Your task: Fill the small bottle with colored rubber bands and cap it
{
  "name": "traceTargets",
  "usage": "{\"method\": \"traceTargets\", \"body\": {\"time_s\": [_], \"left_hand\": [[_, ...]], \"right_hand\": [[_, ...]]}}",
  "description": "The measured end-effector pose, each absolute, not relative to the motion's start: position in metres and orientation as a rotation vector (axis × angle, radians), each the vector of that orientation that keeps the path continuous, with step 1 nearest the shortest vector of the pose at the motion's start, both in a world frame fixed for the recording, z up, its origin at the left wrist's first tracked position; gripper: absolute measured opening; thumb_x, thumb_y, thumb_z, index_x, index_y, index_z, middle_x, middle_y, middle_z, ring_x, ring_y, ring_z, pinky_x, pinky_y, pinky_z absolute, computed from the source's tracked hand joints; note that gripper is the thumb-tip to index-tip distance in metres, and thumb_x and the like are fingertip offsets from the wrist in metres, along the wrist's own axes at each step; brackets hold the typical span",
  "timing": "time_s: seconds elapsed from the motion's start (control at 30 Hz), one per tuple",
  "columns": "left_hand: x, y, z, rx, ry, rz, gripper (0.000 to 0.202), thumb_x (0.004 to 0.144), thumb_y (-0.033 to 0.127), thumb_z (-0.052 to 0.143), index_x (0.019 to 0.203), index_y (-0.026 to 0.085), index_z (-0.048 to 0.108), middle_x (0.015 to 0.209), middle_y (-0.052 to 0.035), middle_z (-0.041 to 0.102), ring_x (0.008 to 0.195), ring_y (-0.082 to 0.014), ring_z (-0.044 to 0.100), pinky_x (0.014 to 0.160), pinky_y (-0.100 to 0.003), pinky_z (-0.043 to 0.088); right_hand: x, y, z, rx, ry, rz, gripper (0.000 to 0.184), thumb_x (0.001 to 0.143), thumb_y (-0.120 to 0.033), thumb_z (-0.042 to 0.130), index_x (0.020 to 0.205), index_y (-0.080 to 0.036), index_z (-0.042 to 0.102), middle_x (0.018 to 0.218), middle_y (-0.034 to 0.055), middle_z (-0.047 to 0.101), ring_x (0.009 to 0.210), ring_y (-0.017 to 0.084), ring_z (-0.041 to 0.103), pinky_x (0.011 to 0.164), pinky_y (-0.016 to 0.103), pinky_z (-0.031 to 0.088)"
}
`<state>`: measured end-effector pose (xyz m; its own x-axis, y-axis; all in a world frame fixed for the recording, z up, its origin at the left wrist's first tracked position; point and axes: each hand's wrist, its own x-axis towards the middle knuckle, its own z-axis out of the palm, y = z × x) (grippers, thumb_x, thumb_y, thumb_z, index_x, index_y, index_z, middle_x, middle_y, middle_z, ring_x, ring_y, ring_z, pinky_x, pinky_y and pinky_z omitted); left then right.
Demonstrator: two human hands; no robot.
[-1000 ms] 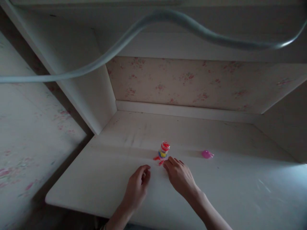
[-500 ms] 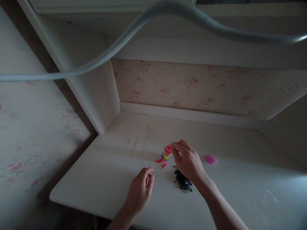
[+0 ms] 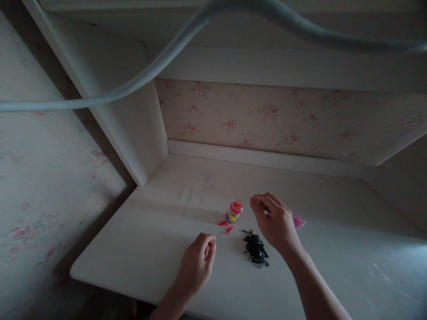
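Note:
In the head view, a small clear jar [image 3: 234,212] with a red top and a yellow and blue label stands on the white desk. Small red pieces [image 3: 228,230] lie at its foot. My right hand [image 3: 275,222] hovers to the right of the jar, apart from it, with thumb and fingers pinched; anything between them is too small to see. Below the jar, on the left, is my left hand [image 3: 195,262], its fingers curled to the thumb around something I cannot make out. A tangled pile of small black loops or clips [image 3: 256,250] lies between the hands.
A pink object [image 3: 298,221] lies partly hidden behind my right hand. The desk [image 3: 150,240] has a raised back edge and side panels, with a shelf above. A thick pale cable [image 3: 150,78] crosses the upper view close to the camera.
My right hand has moved right, away from the jar's top, and now covers part of the pink object. More of the black pile shows. My left hand has hardly moved.

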<state>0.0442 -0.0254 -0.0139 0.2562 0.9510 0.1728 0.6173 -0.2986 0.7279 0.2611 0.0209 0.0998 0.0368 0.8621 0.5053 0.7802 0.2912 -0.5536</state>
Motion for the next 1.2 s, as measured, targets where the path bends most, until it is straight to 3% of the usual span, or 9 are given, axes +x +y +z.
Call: {"method": "traceTargets", "body": {"time_s": [0.13, 0.27, 0.5, 0.87, 1.2], "left_hand": [[0.049, -0.022, -0.009, 2.092, 1.449, 0.734, 0.018, 0.094, 0.023, 0.040, 0.092, 0.020, 0.057, 0.087, -0.0029, 0.061, 0.077, -0.0146, 0.059, 0.072, -0.026, 0.045], [0.061, -0.016, 0.002, 2.190, 1.510, 0.570, 0.013, 0.092, 0.022, 0.045, 0.096, 0.023, 0.057, 0.096, -0.0017, 0.061, 0.087, -0.0167, 0.061, 0.077, -0.027, 0.046], [0.086, 0.002, 0.009, 2.330, 1.655, 0.361, 0.011, 0.089, 0.032, 0.052, 0.096, 0.025, 0.056, 0.097, 0.0003, 0.060, 0.078, -0.0172, 0.065, 0.065, -0.026, 0.047], [0.094, 0.007, 0.012, 2.341, 1.651, 0.355, 0.020, 0.097, 0.027, 0.039, 0.091, 0.022, 0.058, 0.095, -0.0019, 0.061, 0.078, -0.0157, 0.065, 0.066, -0.024, 0.044], [0.091, 0.003, 0.063, 2.307, 1.474, 0.825, 0.021, 0.097, 0.029, 0.038, 0.094, 0.020, 0.057, 0.093, -0.0031, 0.060, 0.079, -0.0131, 0.061, 0.071, -0.023, 0.046]], "right_hand": [[0.265, -0.010, 0.079, -1.441, -1.663, 0.307, 0.019, 0.090, -0.031, 0.053, 0.081, -0.019, 0.064, 0.069, -0.0004, 0.055, 0.058, 0.010, 0.048, 0.056, 0.020, 0.037], [0.267, -0.052, 0.039, -1.465, -1.495, 0.599, 0.023, 0.088, -0.037, 0.055, 0.081, -0.019, 0.068, 0.067, 0.0007, 0.059, 0.059, 0.011, 0.053, 0.053, 0.018, 0.041], [0.280, -0.100, -0.021, -1.613, -1.282, 0.706, 0.029, 0.082, -0.044, 0.062, 0.087, -0.018, 0.073, 0.083, 0.0049, 0.072, 0.075, 0.017, 0.067, 0.065, 0.017, 0.050], [0.281, -0.096, -0.013, -1.584, -1.294, 0.792, 0.035, 0.084, -0.045, 0.058, 0.090, -0.014, 0.073, 0.076, 0.0058, 0.069, 0.068, 0.015, 0.062, 0.061, 0.017, 0.048], [0.279, -0.096, -0.002, -1.525, -1.403, 0.763, 0.032, 0.088, -0.043, 0.053, 0.082, -0.017, 0.071, 0.064, 0.0022, 0.063, 0.053, 0.011, 0.054, 0.049, 0.017, 0.041]]}}
